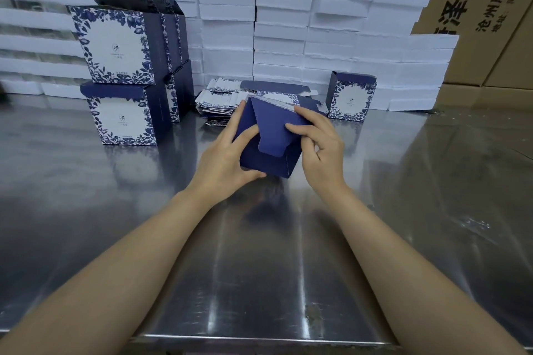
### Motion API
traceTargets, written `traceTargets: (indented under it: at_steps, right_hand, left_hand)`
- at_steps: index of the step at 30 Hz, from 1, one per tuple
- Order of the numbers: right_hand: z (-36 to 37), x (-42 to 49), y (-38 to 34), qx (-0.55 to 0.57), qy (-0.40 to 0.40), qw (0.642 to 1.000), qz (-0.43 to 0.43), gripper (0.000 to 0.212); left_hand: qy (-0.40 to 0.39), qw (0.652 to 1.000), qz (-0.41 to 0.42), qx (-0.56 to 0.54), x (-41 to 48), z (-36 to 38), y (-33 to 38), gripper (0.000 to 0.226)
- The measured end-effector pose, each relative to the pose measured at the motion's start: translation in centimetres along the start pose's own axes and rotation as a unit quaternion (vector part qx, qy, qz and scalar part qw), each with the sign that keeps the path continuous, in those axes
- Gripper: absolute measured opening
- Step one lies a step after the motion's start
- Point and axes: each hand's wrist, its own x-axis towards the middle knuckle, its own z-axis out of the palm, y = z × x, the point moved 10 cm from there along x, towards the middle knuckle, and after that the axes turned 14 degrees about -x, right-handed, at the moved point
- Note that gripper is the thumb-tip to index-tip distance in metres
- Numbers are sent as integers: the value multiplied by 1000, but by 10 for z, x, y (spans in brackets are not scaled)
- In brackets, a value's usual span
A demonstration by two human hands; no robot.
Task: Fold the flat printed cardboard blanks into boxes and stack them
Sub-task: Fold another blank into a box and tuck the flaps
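Observation:
A dark blue box (269, 153) is held just above the steel table, its bottom flaps facing me, one tongue flap lying over the others. My left hand (227, 158) grips its left side, thumb under the lower edge and fingers on the flaps. My right hand (320, 150) holds the right side, fingers pressing a flap down. Behind lies a pile of flat printed blanks (230, 101). Folded blue-and-white floral boxes stand stacked two high at the left (121, 78). One smaller folded box (350, 96) stands at the right.
A wall of white foam trays (282, 23) runs along the back of the table. Brown shipping cartons (490, 8) stand at the back right. The steel table (259, 268) reflects light in front of me.

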Motion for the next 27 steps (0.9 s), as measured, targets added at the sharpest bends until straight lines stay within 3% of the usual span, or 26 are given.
traceTargets:
  at_steps: [2,5,8,17,27]
  right_hand:
    - [6,-2,-4,-2,-27,1000,3,22]
    - [18,-3,-13,-70,-68,995,-22,49]
    - [18,-2,-13,-105,-50,993,-28,66]
    - [3,-2,-14,-118,32,991,-53,20]
    - [3,-1,-21,-159,29,986,-49,19]
  left_hand:
    - [9,1000,-10,-23,-1,-1,-2,79]
    - [31,998,-32,-46,-4,-4,-7,83]
    - [36,993,-67,-93,-1,-9,-6,111]
    - [30,995,-54,-78,-1,-3,-3,121]
    - [31,994,-26,-98,-3,1,-8,117]
